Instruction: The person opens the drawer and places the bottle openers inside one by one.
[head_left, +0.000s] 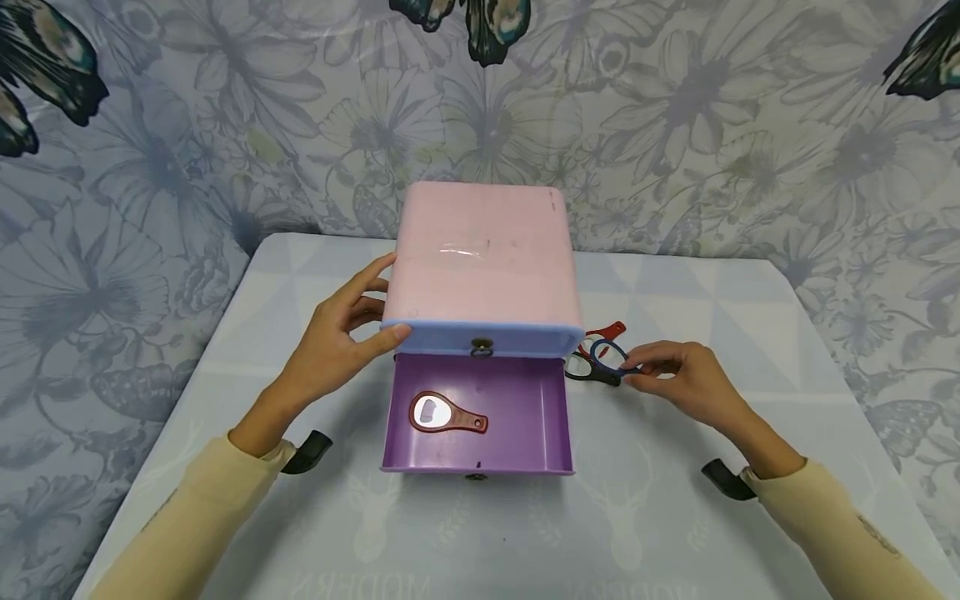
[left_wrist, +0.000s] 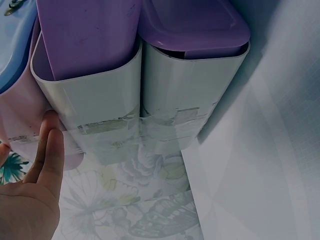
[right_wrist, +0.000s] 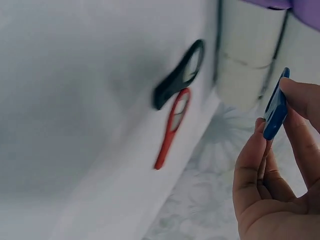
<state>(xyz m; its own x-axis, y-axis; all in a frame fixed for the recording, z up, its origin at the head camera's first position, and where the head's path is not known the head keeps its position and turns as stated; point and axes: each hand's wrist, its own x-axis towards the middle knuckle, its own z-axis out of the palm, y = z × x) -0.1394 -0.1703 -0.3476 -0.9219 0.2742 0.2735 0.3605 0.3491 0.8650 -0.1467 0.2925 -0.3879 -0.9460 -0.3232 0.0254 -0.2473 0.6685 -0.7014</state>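
A small drawer unit has a pink top (head_left: 487,250) and a blue upper drawer (head_left: 442,337). Its lower purple drawer (head_left: 525,417) is pulled out and holds a brown hand mirror (head_left: 448,412). My left hand (head_left: 337,333) rests on the unit's left side, thumb against the blue front, fingers (left_wrist: 51,160) fairly straight along the side. To the right of the unit, my right hand (head_left: 686,375) pinches a blue hand mirror (right_wrist: 276,107) between thumb and fingers, above the table. Beneath it lie a black hand mirror (right_wrist: 180,75) and a red one (right_wrist: 173,125), close together.
The unit stands on a pale patterned table (head_left: 300,517) near its back edge. Behind it rises a wall with flower-patterned covering (head_left: 675,150). Below the blue drawer, the unit's lower casings are whitish (left_wrist: 100,100), and another purple drawer (left_wrist: 200,25) sits in the bottom one.
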